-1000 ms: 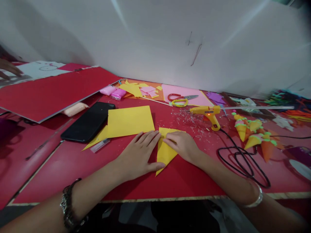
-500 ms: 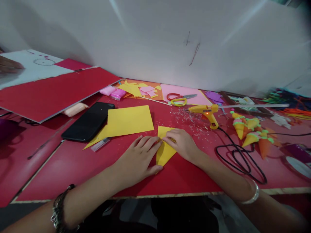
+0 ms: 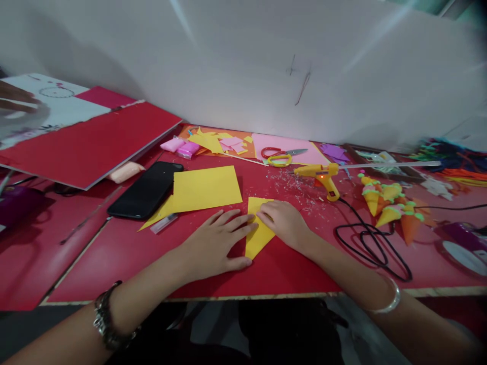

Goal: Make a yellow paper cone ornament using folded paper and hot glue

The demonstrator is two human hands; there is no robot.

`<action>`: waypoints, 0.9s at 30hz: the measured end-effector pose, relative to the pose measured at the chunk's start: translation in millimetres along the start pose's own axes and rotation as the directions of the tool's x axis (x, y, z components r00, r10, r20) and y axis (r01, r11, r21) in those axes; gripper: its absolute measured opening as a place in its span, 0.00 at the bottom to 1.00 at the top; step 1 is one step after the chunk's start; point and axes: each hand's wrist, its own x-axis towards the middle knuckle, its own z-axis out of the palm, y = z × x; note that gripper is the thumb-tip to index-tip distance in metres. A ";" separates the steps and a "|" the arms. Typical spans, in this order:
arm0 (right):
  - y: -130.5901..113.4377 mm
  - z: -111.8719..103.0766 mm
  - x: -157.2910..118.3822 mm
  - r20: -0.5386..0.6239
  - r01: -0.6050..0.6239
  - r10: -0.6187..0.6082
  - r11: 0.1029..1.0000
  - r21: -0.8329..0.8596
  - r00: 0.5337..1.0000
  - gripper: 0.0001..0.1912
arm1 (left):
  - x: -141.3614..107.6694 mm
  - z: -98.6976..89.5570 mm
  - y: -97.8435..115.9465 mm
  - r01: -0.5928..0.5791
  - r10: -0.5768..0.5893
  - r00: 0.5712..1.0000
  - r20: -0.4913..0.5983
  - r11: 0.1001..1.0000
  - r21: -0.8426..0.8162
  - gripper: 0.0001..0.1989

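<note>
A folded sheet of yellow paper (image 3: 257,242) lies on the red table in front of me, narrowing to a point at its lower end. My left hand (image 3: 216,243) is spread flat at its left side, fingertips on the paper and thumb near the lower point. On its upper right part rests my right hand (image 3: 287,223), with fingers curled in against the paper and partly hiding it. Just beyond my left hand, a flat yellow sheet (image 3: 207,188) overlaps another yellow piece (image 3: 162,212) and touches a black phone (image 3: 145,190).
A yellow glue gun (image 3: 319,175) with a lit light and looped black cord stands right. Behind are scissors (image 3: 279,159), paper scraps (image 3: 207,141) and pink packets (image 3: 187,149). Small paper cones (image 3: 388,215) lie far right. A red board (image 3: 95,142) and another person's hand (image 3: 17,96) are left.
My left fingers have spread a little and straightened over the paper's edge. My right hand stays on the paper, its fingers slightly more tucked. The view has shifted slightly.
</note>
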 end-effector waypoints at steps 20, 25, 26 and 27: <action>-28.2 -30.2 -70.7 0.050 0.306 -0.315 0.942 0.136 0.948 0.18 | 1.6 -4.0 -4.2 0.060 -0.050 0.992 0.117 0.994 -0.089 0.36; -16.1 -32.3 -70.7 0.008 0.238 -0.240 0.964 0.120 0.971 0.15 | 1.4 -3.9 -4.4 0.053 -0.042 0.993 0.110 0.993 -0.102 0.36; -12.7 -33.1 -70.9 0.009 0.213 -0.215 0.971 0.112 0.977 0.15 | 1.5 -3.9 -4.5 0.051 -0.039 0.993 0.109 0.993 -0.103 0.36; -8.7 -33.9 -71.0 0.010 0.186 -0.188 0.977 0.101 0.982 0.15 | 1.6 -4.0 -4.6 0.048 -0.037 0.993 0.110 0.993 -0.104 0.36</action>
